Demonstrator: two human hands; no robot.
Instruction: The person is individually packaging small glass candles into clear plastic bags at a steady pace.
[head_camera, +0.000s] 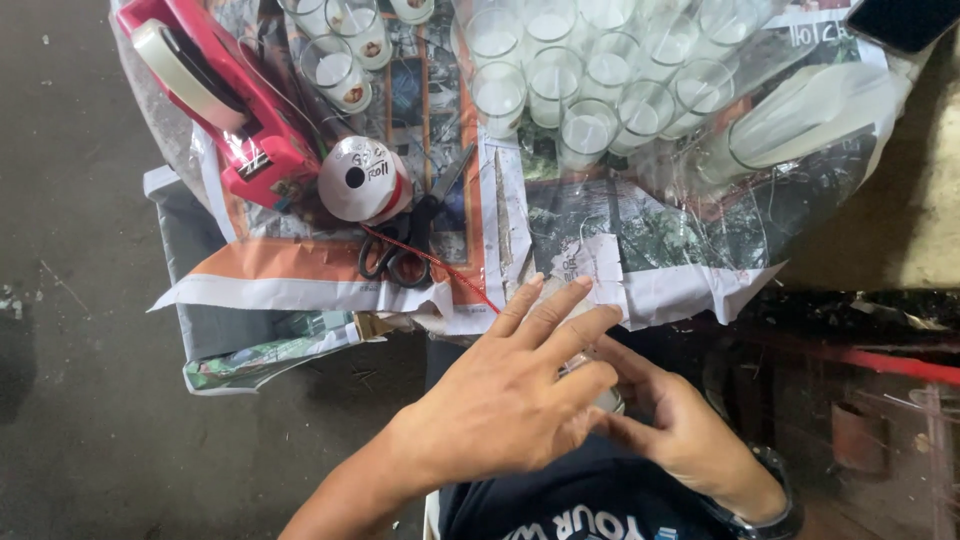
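Clear glossy glass cups (585, 80) stood far right on matt, creased newspaper (300, 285); left, a shiny red plastic tape dispenser (215, 95); crinkled transparent film (720, 215) gleamed.

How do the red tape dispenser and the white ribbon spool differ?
The tape dispenser is red, long and angular, lying slantwise; the ribbon spool is white, round and compact. The dispenser carries a pale roll of tape near its far end; the spool trails a thin red ribbon past the scissors. Both rest on the newspaper, touching or nearly so, away from both hands.
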